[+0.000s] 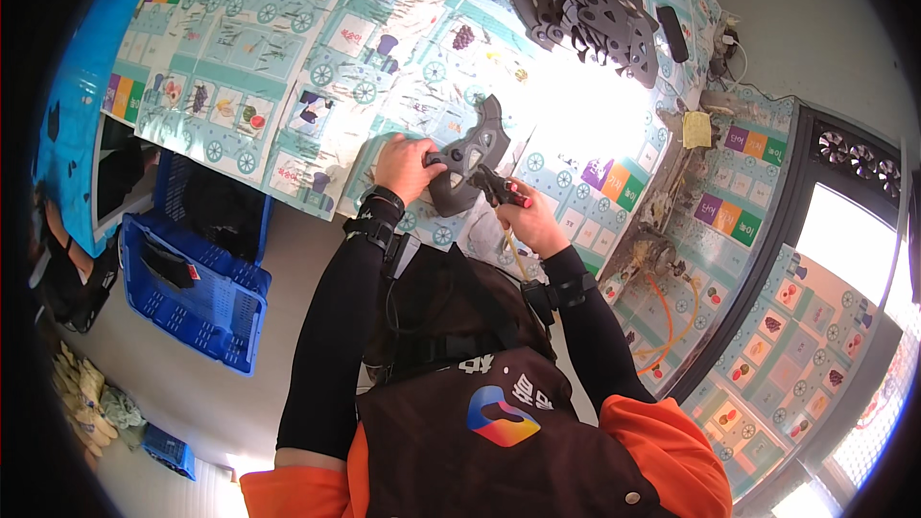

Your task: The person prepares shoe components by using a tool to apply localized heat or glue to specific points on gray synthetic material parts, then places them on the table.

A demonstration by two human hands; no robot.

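Observation:
A dark grey curved plastic part (491, 139) with holes lies at the near edge of the patterned table. My left hand (405, 169) is closed on its left end, thumb and fingers gripping the part. In my right hand (537, 224) is a small black hand tool (494, 188) with red pieces, its head against or very near the part's lower right side. A thin yellowish hose (518, 254) hangs below that hand. The tool's exact kind cannot be made out.
A heap of similar dark grey parts (585, 5) lies at the far side of the table (259, 86), beside a black oblong object (673, 34). Dark scraps litter the cover. Blue crates (192, 302) stand lower left; an orange hose (669, 317) hangs at right.

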